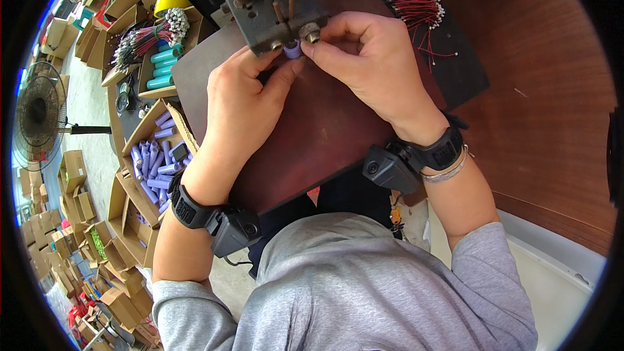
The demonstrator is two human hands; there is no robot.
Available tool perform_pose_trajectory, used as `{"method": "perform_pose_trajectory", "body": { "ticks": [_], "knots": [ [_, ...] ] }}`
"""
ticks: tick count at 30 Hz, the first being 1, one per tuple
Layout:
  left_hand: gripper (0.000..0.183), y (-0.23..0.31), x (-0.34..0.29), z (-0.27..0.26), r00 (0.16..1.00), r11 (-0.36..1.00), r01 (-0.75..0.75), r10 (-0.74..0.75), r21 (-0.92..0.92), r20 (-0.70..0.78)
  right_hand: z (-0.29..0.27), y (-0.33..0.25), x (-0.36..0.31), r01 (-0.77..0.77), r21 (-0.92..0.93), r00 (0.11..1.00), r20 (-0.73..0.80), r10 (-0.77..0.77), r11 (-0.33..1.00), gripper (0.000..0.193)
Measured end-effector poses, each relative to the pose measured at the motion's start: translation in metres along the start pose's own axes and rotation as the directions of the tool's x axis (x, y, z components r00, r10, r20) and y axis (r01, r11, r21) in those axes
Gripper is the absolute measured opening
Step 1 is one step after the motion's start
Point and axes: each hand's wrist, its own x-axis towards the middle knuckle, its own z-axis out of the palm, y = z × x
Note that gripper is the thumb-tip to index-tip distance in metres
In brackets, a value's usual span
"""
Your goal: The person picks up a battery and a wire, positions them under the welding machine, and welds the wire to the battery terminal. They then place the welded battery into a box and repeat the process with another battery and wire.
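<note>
Under the dark metal head of a spot welder (pixel 263 29), a purple cylindrical battery cell (pixel 293 52) shows between my fingertips. My left hand (pixel 240 101) is closed, its thumb and index finger pinching the cell from the left. From the right, my right hand (pixel 380 68) is also closed in a pinch, its fingertips at the cell's upper right end. What that pinch holds, if anything, is too small and too hidden to name. Two copper-coloured electrode pins (pixel 291 8) stand on the welder head. Most of the cell is covered by the welder and my fingers.
Red wires with white connectors (pixel 416 10) lie on a black mat at the far right. On the left are a box of purple cells (pixel 156 162), bundled wire leads (pixel 140 45), green cylinders (pixel 164 68) and yellow tape (pixel 170 1). A fan (pixel 40 114) stands farther left.
</note>
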Motion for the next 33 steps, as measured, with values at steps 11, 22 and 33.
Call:
{"method": "perform_pose_trajectory", "body": {
  "ticks": [11,22,33],
  "knots": [
    [0.024,-0.002,0.000,0.000,0.980,0.978,0.185,-0.175,-0.099,0.097,-0.001,0.005,0.000,-0.079,0.118,0.996,0.059,0.072,0.990,0.017],
    [0.020,-0.001,0.001,-0.004,0.999,0.999,-0.005,0.004,0.047,0.035,-0.002,-0.005,-0.001,-0.087,0.078,0.996,0.041,0.084,0.993,0.016],
    [0.022,-0.002,0.001,-0.002,1.000,1.000,0.018,-0.018,0.015,-0.005,-0.003,-0.002,-0.001,-0.050,-0.021,0.997,0.063,0.051,0.999,0.017]
  ]
}}
